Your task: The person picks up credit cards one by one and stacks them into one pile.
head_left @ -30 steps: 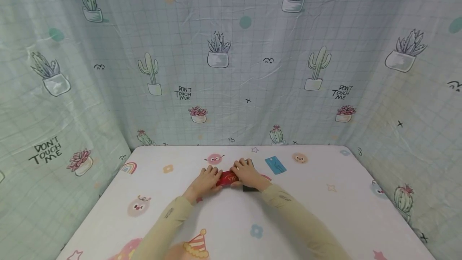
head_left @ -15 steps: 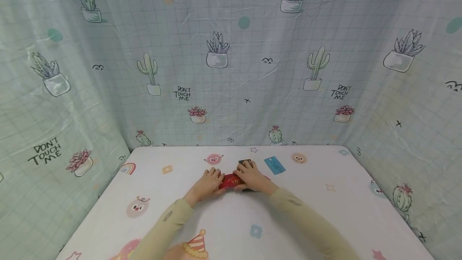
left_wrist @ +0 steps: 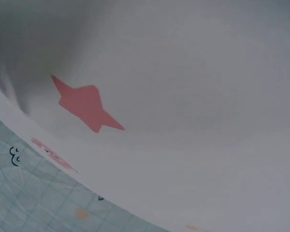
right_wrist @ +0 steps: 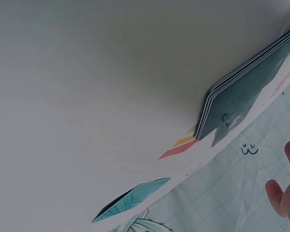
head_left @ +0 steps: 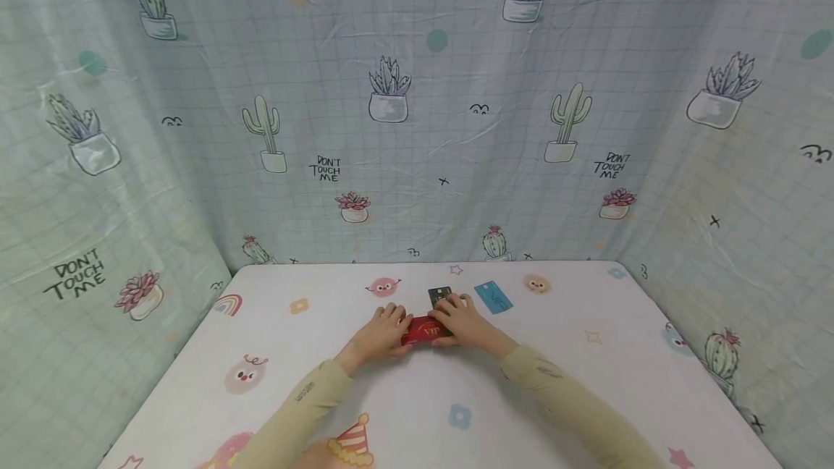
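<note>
In the head view, a red card (head_left: 422,330) printed with gold VIP lettering is held between both hands. My left hand (head_left: 384,331) grips its left end, and my right hand (head_left: 470,326) grips its right end. Just behind the right fingers lies a stack of dark cards (head_left: 439,294), partly hidden by that hand. The right wrist view shows the stack's layered edges (right_wrist: 251,63) and some fingertips (right_wrist: 274,193) at the right border. No hand appears in the left wrist view; whether the red card is single or several cannot be told.
A blue VIP card (head_left: 493,297) lies flat to the right of the dark stack. The white table (head_left: 554,382) carries printed cartoon figures. A cactus-patterned curtain (head_left: 417,223) encloses its back and sides.
Both hands have moved slightly right and nearer with the red card. More of the dark stack's far end shows now. The blue card stays in place.
</note>
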